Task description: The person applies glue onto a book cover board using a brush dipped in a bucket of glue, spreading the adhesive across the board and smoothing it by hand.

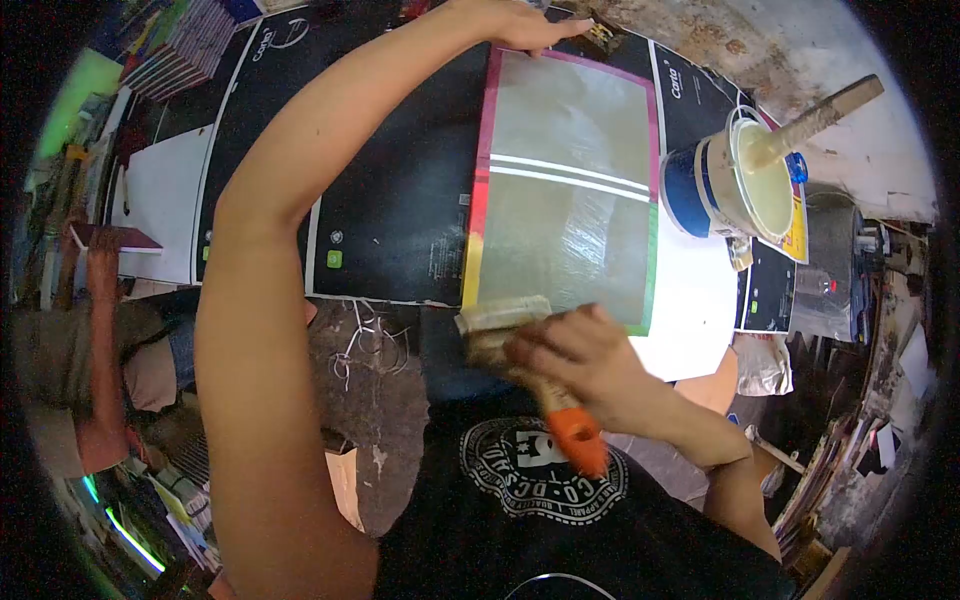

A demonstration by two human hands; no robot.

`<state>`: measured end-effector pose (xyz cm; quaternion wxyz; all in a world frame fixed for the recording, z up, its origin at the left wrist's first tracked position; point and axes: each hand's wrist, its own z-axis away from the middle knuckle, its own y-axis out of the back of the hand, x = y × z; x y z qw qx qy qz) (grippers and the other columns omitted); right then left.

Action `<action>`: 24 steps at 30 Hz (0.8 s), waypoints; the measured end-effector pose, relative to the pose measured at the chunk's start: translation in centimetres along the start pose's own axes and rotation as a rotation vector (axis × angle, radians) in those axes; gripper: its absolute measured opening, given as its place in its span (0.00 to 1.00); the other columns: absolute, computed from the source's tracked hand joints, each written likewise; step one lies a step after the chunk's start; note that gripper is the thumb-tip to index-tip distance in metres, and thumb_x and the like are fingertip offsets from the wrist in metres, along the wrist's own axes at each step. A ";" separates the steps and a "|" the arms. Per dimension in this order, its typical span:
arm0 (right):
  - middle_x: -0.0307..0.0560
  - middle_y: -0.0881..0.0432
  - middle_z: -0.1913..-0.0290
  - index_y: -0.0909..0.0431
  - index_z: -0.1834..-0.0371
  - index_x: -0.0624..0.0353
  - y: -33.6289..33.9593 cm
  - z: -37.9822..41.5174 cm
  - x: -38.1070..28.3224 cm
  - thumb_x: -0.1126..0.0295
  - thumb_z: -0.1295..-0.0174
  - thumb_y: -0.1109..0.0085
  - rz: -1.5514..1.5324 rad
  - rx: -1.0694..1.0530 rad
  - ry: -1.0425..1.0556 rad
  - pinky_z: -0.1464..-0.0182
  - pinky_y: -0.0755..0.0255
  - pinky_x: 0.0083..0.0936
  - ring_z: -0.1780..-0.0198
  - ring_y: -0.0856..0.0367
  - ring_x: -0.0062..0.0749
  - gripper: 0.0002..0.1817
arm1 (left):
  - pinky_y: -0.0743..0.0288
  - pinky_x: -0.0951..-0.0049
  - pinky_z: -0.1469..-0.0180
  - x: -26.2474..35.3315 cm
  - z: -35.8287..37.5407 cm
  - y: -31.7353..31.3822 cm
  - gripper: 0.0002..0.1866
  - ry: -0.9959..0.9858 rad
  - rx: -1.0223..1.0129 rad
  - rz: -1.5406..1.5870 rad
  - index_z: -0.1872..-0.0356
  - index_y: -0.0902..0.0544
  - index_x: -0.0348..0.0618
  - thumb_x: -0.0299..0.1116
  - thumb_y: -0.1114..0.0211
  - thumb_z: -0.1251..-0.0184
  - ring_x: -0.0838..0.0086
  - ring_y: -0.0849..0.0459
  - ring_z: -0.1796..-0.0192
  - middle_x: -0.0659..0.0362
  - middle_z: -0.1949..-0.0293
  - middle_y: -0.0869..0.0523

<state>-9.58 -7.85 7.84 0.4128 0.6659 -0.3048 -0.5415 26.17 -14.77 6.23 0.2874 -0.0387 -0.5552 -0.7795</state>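
My right hand (580,350) is wrapped round a wide paintbrush (575,435) with an orange handle end. Its pale bristles lie across the near left corner of a grey sheet (565,240). That sheet has pink, red, yellow and green borders, two white stripes and a wet sheen. At the far edge of the sheet, my left hand (525,25) rests with its fingers stretched out and nothing in them. To the right stands a white and blue bucket (725,180) of pale, creamy stuff, with a flat wooden stick (825,115) leaning out of it.
Black printed cardboard (390,230) covers the worktop, and white paper (700,290) lies under the sheet. A stack of books (185,50) stands at far left. Nearby, another person's hand (102,270) is at a dark red board (118,238).
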 end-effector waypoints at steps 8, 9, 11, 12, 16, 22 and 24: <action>0.46 0.19 0.55 0.21 0.51 0.54 -2.8 -6.1 2.5 0.72 0.50 0.42 0.163 0.205 -0.220 0.52 0.33 0.36 0.54 0.21 0.40 0.19 | 0.45 0.57 0.27 0.1 -0.4 -0.6 0.54 0.020 0.050 -0.039 0.40 0.22 0.44 0.78 0.81 0.39 0.54 0.31 0.32 0.47 0.38 0.24; 0.47 0.20 0.58 0.21 0.50 0.54 -4.8 -5.1 1.0 0.71 0.50 0.42 0.137 0.242 -0.153 0.53 0.33 0.36 0.57 0.22 0.40 0.21 | 0.45 0.57 0.27 -0.1 -0.5 -0.7 0.53 0.023 0.094 -0.058 0.40 0.22 0.44 0.78 0.80 0.39 0.53 0.31 0.31 0.46 0.37 0.25; 0.48 0.20 0.58 0.22 0.50 0.55 -5.0 -2.7 -2.1 0.71 0.50 0.43 -0.009 0.177 -0.003 0.54 0.33 0.34 0.57 0.22 0.40 0.20 | 0.46 0.57 0.27 -0.4 -0.5 -1.5 0.53 0.036 0.171 -0.073 0.39 0.23 0.43 0.77 0.79 0.38 0.52 0.32 0.31 0.43 0.36 0.27; 0.48 0.20 0.57 0.22 0.49 0.55 -4.0 -2.4 -2.2 0.70 0.50 0.43 -0.054 0.164 -0.003 0.54 0.33 0.34 0.56 0.22 0.40 0.21 | 0.46 0.56 0.27 -0.5 -0.5 -1.6 0.53 0.045 0.214 -0.077 0.39 0.23 0.42 0.77 0.79 0.38 0.52 0.33 0.30 0.42 0.36 0.27; 0.47 0.19 0.50 0.22 0.47 0.56 0.9 -2.4 -1.0 0.61 0.45 0.48 0.023 0.246 -0.128 0.50 0.32 0.36 0.51 0.21 0.44 0.23 | 0.46 0.58 0.26 0.6 0.5 -1.0 0.54 0.055 0.163 -0.080 0.37 0.27 0.38 0.77 0.78 0.38 0.52 0.34 0.29 0.41 0.35 0.29; 0.46 0.20 0.52 0.21 0.50 0.50 -4.5 -6.1 3.1 0.71 0.49 0.42 0.184 0.383 -0.192 0.43 0.33 0.44 0.45 0.23 0.46 0.20 | 0.49 0.56 0.26 0.6 -1.3 -2.0 0.55 0.106 0.246 -0.122 0.37 0.27 0.37 0.78 0.78 0.40 0.52 0.35 0.29 0.43 0.34 0.30; 0.53 0.20 0.47 0.20 0.50 0.49 -7.9 -3.6 1.5 0.71 0.53 0.34 0.280 0.400 -0.065 0.26 0.45 0.40 0.33 0.29 0.48 0.23 | 0.52 0.58 0.24 1.1 -0.8 -1.2 0.57 0.162 0.106 -0.121 0.34 0.30 0.40 0.80 0.77 0.43 0.54 0.39 0.27 0.43 0.31 0.34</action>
